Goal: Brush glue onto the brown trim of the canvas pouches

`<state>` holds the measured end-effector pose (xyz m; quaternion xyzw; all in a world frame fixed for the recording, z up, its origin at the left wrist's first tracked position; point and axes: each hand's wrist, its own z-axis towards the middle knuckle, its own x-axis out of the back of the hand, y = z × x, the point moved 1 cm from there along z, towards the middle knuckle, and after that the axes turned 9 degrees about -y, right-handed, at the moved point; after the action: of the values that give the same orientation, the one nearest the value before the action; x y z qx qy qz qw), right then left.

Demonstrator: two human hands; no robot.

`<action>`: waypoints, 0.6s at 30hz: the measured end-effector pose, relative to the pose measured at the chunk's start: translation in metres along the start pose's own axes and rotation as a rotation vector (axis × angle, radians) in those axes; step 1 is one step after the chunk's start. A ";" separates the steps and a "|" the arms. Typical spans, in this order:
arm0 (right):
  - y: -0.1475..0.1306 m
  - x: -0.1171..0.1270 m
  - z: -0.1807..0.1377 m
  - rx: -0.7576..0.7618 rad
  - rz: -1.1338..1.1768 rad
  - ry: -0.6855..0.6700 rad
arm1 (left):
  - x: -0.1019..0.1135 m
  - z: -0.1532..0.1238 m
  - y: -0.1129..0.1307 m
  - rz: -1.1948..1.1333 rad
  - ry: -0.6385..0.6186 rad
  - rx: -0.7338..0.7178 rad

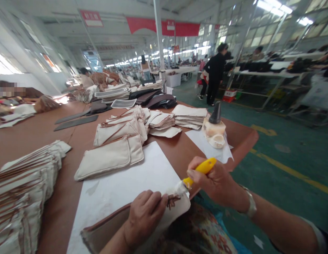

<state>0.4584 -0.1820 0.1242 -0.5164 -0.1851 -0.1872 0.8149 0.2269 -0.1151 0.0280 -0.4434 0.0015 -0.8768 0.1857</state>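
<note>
My right hand (210,180) is closed round the yellow handle of a brush (206,166). Its bristles, coated in white paste, touch a cream fabric piece (179,208) with brown trim near the table's front edge. Fingers bent, my left hand (148,215) grips that fabric piece just left of the bristles; brown strips show beside its fingertips. Under the work lies a white sheet (111,197). A folded cream pouch (111,157) rests on the sheet's far end. At the table corner, a crusted glue container (215,132) with a dark cone on top stands on paper.
Stacked cream pieces (23,190) cover the left side of the brown table (66,151). More cream stacks (190,114) and dark flat pieces (155,98) lie farther back. A metal post (159,42) rises beyond. A person in black (216,74) stands in the aisle.
</note>
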 end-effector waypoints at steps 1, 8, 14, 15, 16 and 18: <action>-0.003 0.001 -0.003 0.004 -0.003 -0.080 | 0.001 -0.001 0.001 0.004 -0.001 -0.005; -0.016 0.001 -0.017 0.106 -0.090 0.003 | 0.002 -0.006 -0.001 0.001 -0.007 -0.025; -0.014 -0.003 -0.019 0.126 -0.155 0.011 | 0.004 -0.010 -0.003 -0.019 -0.009 0.009; -0.013 -0.003 -0.020 0.126 -0.137 0.055 | 0.005 -0.009 -0.003 -0.018 -0.002 0.009; -0.011 -0.004 -0.021 0.129 -0.114 0.051 | 0.007 -0.009 -0.004 -0.018 0.002 0.008; -0.009 -0.007 -0.025 0.130 -0.088 -0.072 | 0.012 -0.009 -0.004 -0.016 0.013 0.016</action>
<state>0.4507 -0.2072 0.1177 -0.4603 -0.2484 -0.1916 0.8305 0.2120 -0.1171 0.0321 -0.4361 -0.0079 -0.8812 0.1821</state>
